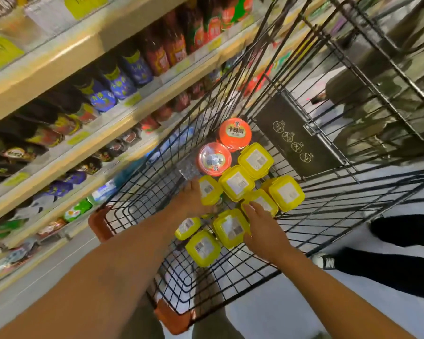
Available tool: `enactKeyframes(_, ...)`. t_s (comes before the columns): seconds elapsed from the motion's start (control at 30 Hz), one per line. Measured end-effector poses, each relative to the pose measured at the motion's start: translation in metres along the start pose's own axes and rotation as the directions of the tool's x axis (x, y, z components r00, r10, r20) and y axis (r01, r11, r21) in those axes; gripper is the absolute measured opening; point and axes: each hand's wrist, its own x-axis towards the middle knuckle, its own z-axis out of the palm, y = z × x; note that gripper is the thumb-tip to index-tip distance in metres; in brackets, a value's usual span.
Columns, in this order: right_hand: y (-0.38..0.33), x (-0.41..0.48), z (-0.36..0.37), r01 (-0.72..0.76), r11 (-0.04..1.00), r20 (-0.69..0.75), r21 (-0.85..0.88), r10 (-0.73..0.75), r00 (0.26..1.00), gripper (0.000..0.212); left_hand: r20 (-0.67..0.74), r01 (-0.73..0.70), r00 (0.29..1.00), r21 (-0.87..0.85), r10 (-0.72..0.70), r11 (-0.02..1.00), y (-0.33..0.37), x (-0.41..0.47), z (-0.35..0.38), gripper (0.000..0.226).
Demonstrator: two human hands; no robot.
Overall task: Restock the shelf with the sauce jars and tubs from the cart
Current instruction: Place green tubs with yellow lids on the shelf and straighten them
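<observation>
- Square-shouldered sauce jars with yellow plastic lids [236,183] are standing upright on the floor of a black wire shopping cart [157,167]; their long axes are running vertically, so the lids are facing the camera
- Each yellow lid is carrying a white sticker with a barcode; the print is too small to read
- Two round tubs are sitting upright beyond the jars, touching each other; the orange-lidded tub [234,134] is showing bold white Chinese characters, and the red tub with a clear lid [214,159] is showing blurred white characters
- The left hand [191,199] is pressing against the side of the leftmost jar [209,189]; its fingertips are blurred, so whether it is gripping cannot be told
- The right hand [264,228] is lying with loosely straight fingers across the lid of another jar [267,201], not clasping it
- A black panel [296,140] on the cart's far wall is displaying four round pictograms
- Cream shelves [59,57] on the left are holding dark sauce bottles [135,67] with blue, red and yellow labels; yellow price tags [86,4] are too blurred to read
- Another person's black-trousered legs [402,260] are standing to the right of the cart
</observation>
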Motion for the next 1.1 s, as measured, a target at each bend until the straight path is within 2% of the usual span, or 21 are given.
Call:
enactKeyframes(0.2, -0.004, 0.026, 0.004, 0.218, 0.918, 0.235, -0.331, -0.144, 0.961, 0.097, -0.09, -0.002, 0.996, -0.205, -0.017, 0.979, -0.015, 0.001, 0.006, 0.123)
enactKeyframes(0.27, -0.003, 0.034, 0.008, 0.254, 0.879, 0.268, -0.403, -0.152, 0.951, 0.101, -0.102, -0.027, 0.995, -0.242, 0.002, 0.97, -0.022, -0.006, 0.005, 0.12)
enactKeyframes(0.4, -0.004, 0.044, 0.023, 0.277, 0.814, 0.308, -0.511, -0.128, 0.943, 0.112, -0.119, -0.035, 0.993, -0.21, 0.01, 0.977, -0.034, -0.032, 0.0, 0.109)
enactKeyframes(0.6, -0.022, 0.044, 0.029, 0.196, 0.795, 0.246, -0.574, -0.061, 0.967, 0.096, -0.18, -0.086, 0.982, -0.194, 0.051, 0.977, -0.052, -0.067, -0.012, 0.112)
enactKeyframes(0.73, -0.022, 0.045, 0.024, 0.217, 0.817, 0.29, -0.534, -0.064, 0.955, 0.108, -0.2, -0.121, 0.977, -0.208, 0.079, 0.971, -0.055, -0.092, -0.024, 0.113)
enactKeyframes(0.8, -0.023, 0.041, 0.015, 0.202, 0.862, 0.282, -0.465, -0.072, 0.957, 0.111, -0.208, -0.139, 0.974, -0.222, 0.092, 0.965, -0.055, -0.103, -0.031, 0.113)
enactKeyframes(0.93, -0.022, 0.025, -0.008, 0.126, 0.96, 0.237, -0.249, -0.066, 0.969, 0.12, -0.21, -0.175, 0.969, -0.234, 0.126, 0.956, -0.054, -0.13, -0.048, 0.112)
enactKeyframes(1.07, -0.024, 0.005, -0.039, 0.165, 0.984, 0.026, 0.064, -0.166, 0.986, 0.115, -0.258, -0.214, 0.955, -0.249, 0.148, 0.944, -0.054, -0.159, -0.065, 0.112)
enactKeyframes(1.1, -0.026, 0.002, -0.051, 0.161, 0.974, 0.01, 0.162, -0.165, 0.986, 0.114, -0.271, -0.219, 0.951, -0.255, 0.147, 0.942, -0.054, -0.167, -0.07, 0.115)
